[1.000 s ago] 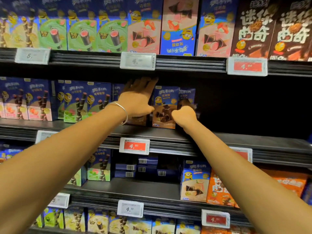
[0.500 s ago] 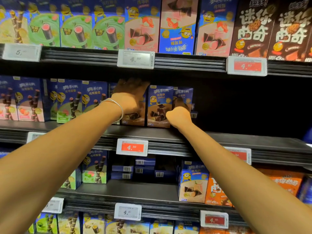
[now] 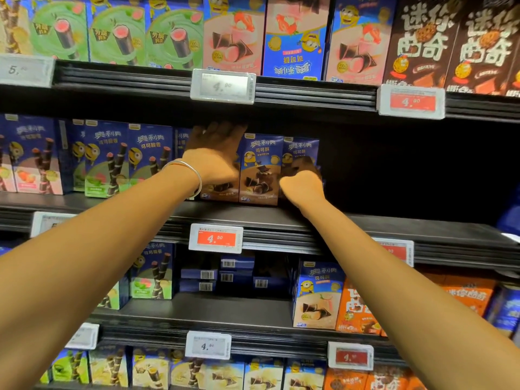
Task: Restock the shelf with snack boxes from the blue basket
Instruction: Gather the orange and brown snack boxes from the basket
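Three blue-and-brown chocolate snack boxes stand side by side on the middle shelf (image 3: 365,220). My left hand (image 3: 213,156) lies over the left box (image 3: 218,190), fingers spread up its front to the top edge, hiding most of it. The middle box (image 3: 260,170) stands free between my hands. My right hand (image 3: 302,182) is closed around the lower right side of the right box (image 3: 301,149). The blue basket is not in view.
Right of the three boxes the middle shelf is dark and bare. Green and pink boxes (image 3: 109,161) fill its left part. The shelf above (image 3: 309,91) hangs low over my hands. Price tags (image 3: 216,238) stick out from the shelf edges.
Both hands have stayed on the outer boxes. The right box has come up level beside the middle one. The view has drifted slightly to the right.
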The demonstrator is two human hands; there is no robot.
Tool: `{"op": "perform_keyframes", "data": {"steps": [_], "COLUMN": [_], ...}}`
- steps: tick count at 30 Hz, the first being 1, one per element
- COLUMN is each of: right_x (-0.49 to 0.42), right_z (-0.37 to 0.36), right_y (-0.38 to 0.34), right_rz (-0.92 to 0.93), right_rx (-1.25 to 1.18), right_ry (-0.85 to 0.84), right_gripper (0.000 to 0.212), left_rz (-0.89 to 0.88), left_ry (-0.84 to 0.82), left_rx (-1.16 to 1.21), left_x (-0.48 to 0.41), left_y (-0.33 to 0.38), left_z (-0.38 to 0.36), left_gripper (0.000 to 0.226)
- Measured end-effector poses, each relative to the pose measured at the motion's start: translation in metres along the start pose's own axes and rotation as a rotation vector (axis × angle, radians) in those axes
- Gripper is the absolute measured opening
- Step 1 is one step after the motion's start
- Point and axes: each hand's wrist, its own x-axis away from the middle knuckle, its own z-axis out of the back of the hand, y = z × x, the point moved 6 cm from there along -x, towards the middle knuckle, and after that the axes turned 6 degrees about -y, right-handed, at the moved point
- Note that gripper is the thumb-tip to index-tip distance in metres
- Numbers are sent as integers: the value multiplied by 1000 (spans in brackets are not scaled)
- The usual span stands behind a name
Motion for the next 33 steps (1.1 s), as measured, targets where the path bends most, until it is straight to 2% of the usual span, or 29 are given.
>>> {"op": "perform_keyframes", "data": {"steps": [2, 4, 5, 6, 8, 11, 17, 20, 23, 26, 29, 31, 33], "right_x": [-2, -7, -10, -13, -16, -11, -12, -17, -17, -5, 29, 61, 99], "right_z": [12, 21, 21, 20, 13, 4, -2, 0, 9, 24, 45, 58, 61], "right_y": [11, 23, 27, 29, 28, 29, 33, 37, 44, 45, 42, 41, 44], "right_rz": [-74, -162, -175, -169, -131, -134, -132, -135, -140, -110, -41, 34, 119], "right_rx": [-39, -86, -103, -93, -103, -275, -327, -396, -535, -649, -811, -903, -942], "right_ry": [103, 137, 115, 74, -3, -81, -94, -71, -2, 12, 9, -11, -45], "right_gripper": [14, 62, 79, 81, 64, 38, 36, 34, 35, 58, 84, 77, 53], "left_rz": [-1, 5, 14, 19, 20, 32, 20, 17, 0, 66, 86, 35, 13], "left_ry": [-25, -47, -45, -26, 22, 25, 19, 74, 143, 207, 365, 511, 605], "left_rx": [45, 44, 38, 20, -21, -32, -14, 25, 178, 409, 639, 779, 915], "left_x": [0, -1, -3, -4, -7, -10, -9, 0, 16, 38, 72, 105, 142], "left_y": [2, 5, 5, 6, 7, 7, 7, 9, 11, 14, 13, 13, 15], "left_z": [-4, -10, -12, -13, -12, -15, -14, -5, 8, 16, 23, 26, 15], "left_gripper": [94, 90, 88, 91, 97, 97, 101, 109, 109, 90, 76, 72, 64]}}
